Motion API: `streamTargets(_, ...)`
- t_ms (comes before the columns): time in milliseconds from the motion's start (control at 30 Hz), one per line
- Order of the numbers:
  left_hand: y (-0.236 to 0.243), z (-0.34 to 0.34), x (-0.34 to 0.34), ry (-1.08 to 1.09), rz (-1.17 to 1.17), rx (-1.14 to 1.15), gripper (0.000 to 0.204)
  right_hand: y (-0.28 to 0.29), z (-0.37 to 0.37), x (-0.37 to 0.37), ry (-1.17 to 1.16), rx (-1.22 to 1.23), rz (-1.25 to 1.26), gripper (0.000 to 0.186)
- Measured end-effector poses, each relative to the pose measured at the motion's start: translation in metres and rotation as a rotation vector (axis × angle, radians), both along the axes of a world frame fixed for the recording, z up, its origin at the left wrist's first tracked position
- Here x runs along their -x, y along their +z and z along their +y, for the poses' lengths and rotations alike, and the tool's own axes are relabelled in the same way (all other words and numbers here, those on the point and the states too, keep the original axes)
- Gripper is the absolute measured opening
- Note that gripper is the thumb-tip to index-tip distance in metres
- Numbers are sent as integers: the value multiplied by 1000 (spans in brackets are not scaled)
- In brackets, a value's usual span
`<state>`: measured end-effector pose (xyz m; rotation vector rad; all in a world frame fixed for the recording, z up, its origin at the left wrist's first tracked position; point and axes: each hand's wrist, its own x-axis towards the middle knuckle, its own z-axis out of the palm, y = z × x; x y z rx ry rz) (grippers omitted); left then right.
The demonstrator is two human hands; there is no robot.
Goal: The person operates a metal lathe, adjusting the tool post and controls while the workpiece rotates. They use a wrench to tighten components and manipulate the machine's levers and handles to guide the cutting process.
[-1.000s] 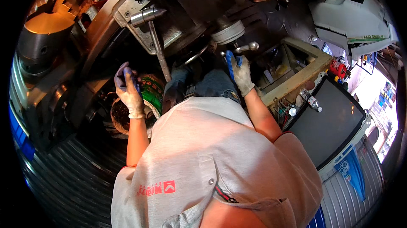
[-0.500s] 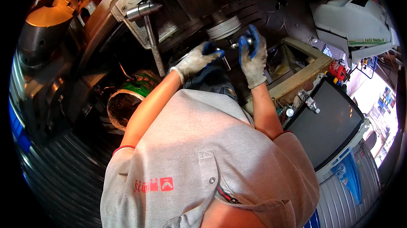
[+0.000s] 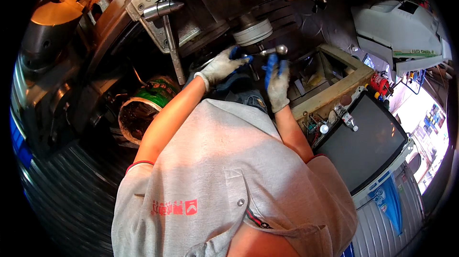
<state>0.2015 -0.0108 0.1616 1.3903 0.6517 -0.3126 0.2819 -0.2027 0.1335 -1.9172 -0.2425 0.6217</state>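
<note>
A metal crank handle [image 3: 269, 52] with a ball end sits in front of a round pale graduated dial [image 3: 253, 32] on a lathe-like machine. My left hand [image 3: 224, 67], in a white glove with blue palm and fingers, is closed around the left end of the crank; the fingers partly hide that end. Just below the ball end is my right hand [image 3: 278, 86], gloved the same way. Its fingers stretch upward, slightly blurred, and appear apart from the ball.
A clamp lever [image 3: 172, 49] on a metal block stands left of the dial. A green can [image 3: 160, 92] lies beside my left forearm. At right are a pale tray [image 3: 330, 80], a dark flat panel [image 3: 366, 137] and a small clear bottle [image 3: 345, 116].
My right hand has come off the crank's ball end and moved down toward me, leaving the ball in plain view. My left hand stays at the crank's left end.
</note>
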Motion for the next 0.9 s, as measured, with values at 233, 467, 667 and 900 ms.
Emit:
streamTargets(233, -1, 16, -2, 233, 1, 204, 29, 9, 36, 9, 444, 391, -176, 35)
streamTargets(467, -25, 18, 7, -237, -408, -639, 19, 8, 44, 19, 369, 457, -80, 35)
streamTargets(667, -27, 13, 4, -84, -272, -409, 22, 9, 47, 19, 433, 560, -93, 36)
streamTargets(900, -1, 15, -7, -103, -259, -500, 15, 15, 47, 25, 434, 570, -61, 35)
